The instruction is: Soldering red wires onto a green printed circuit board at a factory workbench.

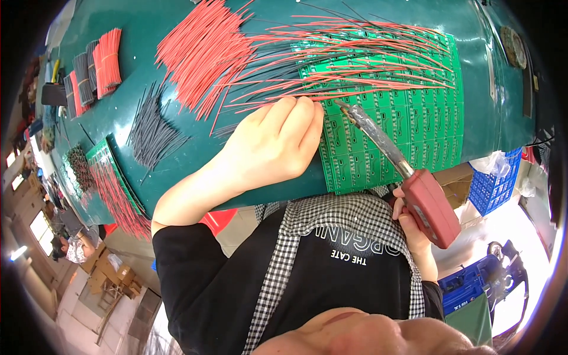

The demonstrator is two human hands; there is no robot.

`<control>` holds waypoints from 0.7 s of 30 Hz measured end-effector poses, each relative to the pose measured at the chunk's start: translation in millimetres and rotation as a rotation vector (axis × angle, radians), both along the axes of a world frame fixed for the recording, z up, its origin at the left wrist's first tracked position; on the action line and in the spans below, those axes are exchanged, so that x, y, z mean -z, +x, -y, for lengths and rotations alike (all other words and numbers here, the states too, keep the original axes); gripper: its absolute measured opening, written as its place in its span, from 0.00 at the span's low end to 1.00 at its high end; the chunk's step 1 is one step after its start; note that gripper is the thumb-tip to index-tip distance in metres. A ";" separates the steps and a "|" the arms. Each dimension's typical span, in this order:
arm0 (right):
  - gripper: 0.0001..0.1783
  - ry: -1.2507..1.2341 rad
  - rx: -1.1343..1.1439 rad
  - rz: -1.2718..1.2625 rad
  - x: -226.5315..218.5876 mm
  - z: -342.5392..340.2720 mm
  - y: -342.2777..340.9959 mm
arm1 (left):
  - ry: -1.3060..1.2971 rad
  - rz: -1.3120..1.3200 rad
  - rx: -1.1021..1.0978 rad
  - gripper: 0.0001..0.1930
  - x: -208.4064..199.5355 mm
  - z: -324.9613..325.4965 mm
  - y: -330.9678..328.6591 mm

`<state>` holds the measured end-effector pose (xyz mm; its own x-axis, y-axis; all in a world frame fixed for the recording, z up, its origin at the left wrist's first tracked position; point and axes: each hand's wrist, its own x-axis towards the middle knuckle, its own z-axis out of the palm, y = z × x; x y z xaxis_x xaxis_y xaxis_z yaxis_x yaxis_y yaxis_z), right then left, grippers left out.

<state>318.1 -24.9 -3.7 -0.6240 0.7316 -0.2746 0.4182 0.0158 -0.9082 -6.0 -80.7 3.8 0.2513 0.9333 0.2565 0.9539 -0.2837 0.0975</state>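
Note:
My left hand [269, 145] rests on the dark green table [148, 23], its fingertips pinching the end of a thin red wire [266, 102] at the left edge of a green circuit board panel [408, 136]. My right hand [409, 222] grips the red handle of a soldering iron [429, 207]. The iron's metal tip [344, 107] touches the board just right of my left fingertips. Many red and black wires [367, 62] lie fanned across the upper part of the panel.
A loose heap of red wires [201, 50] and a heap of black wires [151, 130] lie left of the panel. Tied red and black bundles [97, 65] sit far left, beside another wired board [112, 186]. Blue crates [494, 183] stand below the table at right.

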 end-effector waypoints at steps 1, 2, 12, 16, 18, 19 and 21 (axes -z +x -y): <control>0.30 0.000 0.003 -0.001 -0.2 0.8 -1.1 | -0.029 0.033 -0.004 0.18 -0.6 -0.4 -0.2; 0.31 -0.014 0.033 -0.032 -0.3 0.9 -3.2 | -0.058 0.065 -0.010 0.19 -1.0 -0.7 -0.5; 0.31 0.181 -0.112 0.174 12.1 -1.7 15.0 | 0.045 0.048 0.048 0.17 2.1 -15.0 4.8; 0.28 -0.023 0.033 0.028 2.2 0.3 4.6 | 0.034 0.026 0.055 0.18 0.5 -15.4 5.4; 0.25 -0.036 0.079 -0.007 0.1 -0.4 2.1 | 0.037 0.008 0.060 0.18 -0.6 -15.7 5.8; 0.25 -0.037 0.081 -0.006 -1.5 -1.5 2.1 | 0.034 -0.003 0.070 0.18 -1.2 -16.0 6.0; 0.25 0.071 -0.052 0.118 -3.1 -4.6 2.2 | 0.029 -0.015 0.075 0.18 -1.6 -15.7 6.1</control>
<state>320.2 -20.2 -0.6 -0.6280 0.7193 -0.2969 0.5191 0.1029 -0.8485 0.0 -65.1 5.4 0.3247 0.9039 0.2785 0.9311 -0.3572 0.0738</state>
